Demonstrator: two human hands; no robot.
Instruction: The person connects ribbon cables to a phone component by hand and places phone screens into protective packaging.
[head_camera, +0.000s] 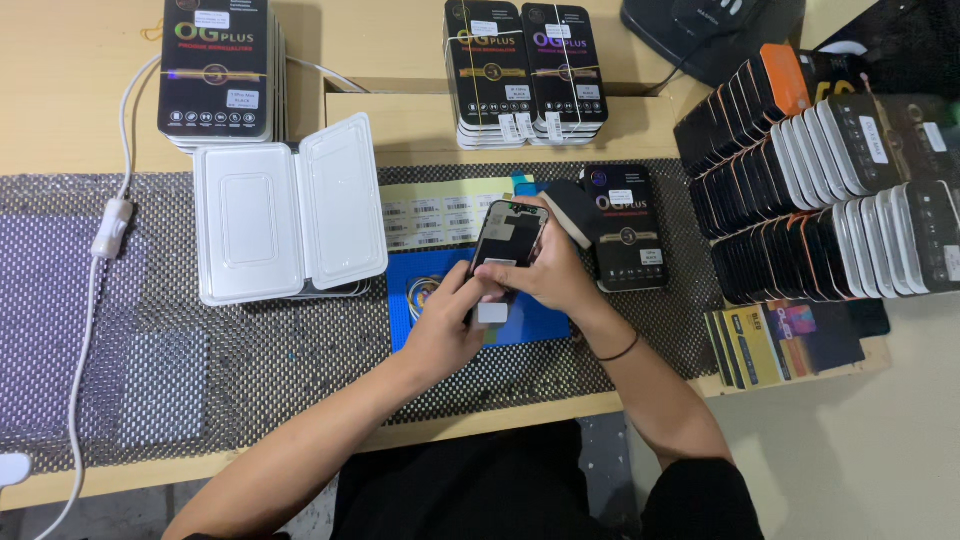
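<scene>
We see both hands over the blue mat (425, 268): right hand (548, 272) fingers curled around phone screen (508, 243). Left hand (447, 322) fingertips pinch its lower end, by small white tab (493, 312).

My left hand (447, 322) and right hand (548, 272) meet in front of me, fingers curled, forearms angled inward.
</scene>
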